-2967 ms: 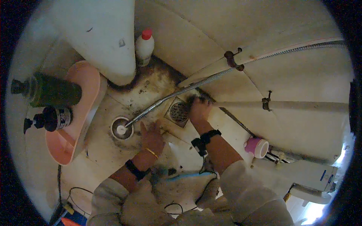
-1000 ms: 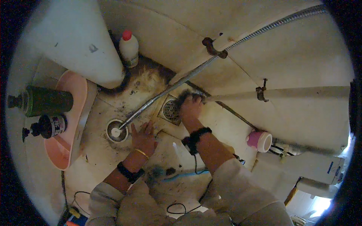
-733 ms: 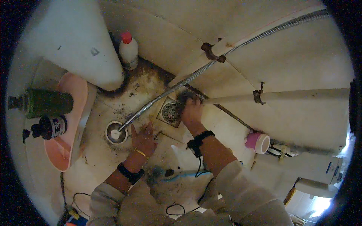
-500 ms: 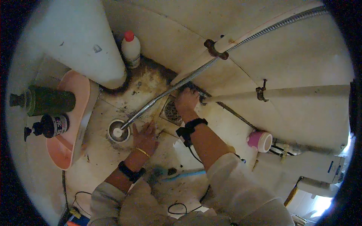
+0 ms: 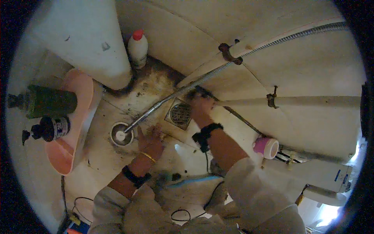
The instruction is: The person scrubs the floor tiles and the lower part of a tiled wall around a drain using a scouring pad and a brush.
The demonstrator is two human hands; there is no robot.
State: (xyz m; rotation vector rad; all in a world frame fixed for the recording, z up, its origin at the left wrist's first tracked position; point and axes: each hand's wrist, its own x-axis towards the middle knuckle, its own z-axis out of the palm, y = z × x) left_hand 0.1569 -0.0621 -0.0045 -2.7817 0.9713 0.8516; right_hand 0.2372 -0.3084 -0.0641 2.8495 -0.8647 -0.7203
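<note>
My left hand rests on the dirty floor, fingers spread, beside a round white drain fitting. A metal hose runs down into that fitting. My right hand is closed and smeared by motion at the foot of the wall. Something dark shows at its fingers; its kind is unclear. Beside the right hand lies a square floor drain with a slotted round grate, uncovered by either hand.
A white bottle with a red cap stands in the corner near a thick white pipe. At left, a pink shelf holds a green bottle and a dark pump bottle. A pink-and-white cup sits right.
My right hand has moved right, off the floor drain's edge, and the grate shows more fully. My left hand stays in place. The view has shifted slightly.
</note>
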